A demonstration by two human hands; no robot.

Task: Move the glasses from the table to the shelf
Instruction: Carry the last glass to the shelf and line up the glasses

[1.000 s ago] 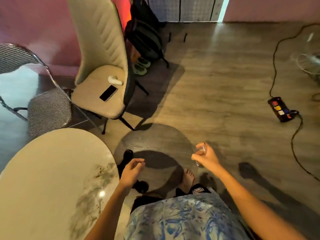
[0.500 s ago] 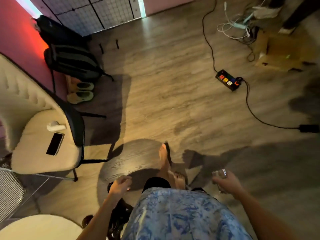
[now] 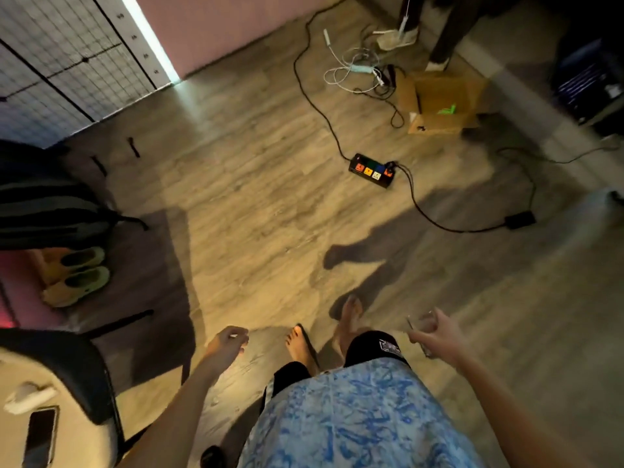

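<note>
A small clear glass (image 3: 419, 324) is held in my right hand (image 3: 439, 339) at the lower right, above the wooden floor. My fingers wrap its side, and the glass is blurred. My left hand (image 3: 227, 343) hangs at the lower middle with fingers loosely curled and nothing in it. Neither the table nor a shelf is in view.
A black power strip (image 3: 371, 170) with cables lies on the floor ahead. A cardboard box (image 3: 442, 103) and tangled white cords (image 3: 354, 70) sit at the far right. A cream chair (image 3: 50, 400) with a phone (image 3: 40, 434) stands at the lower left; shoes (image 3: 77, 278) and a backpack (image 3: 50, 211) on the left.
The view has swung right, away from the table, which has left the frame. My right hand still carries the glass. The power strip and box are now ahead of me.
</note>
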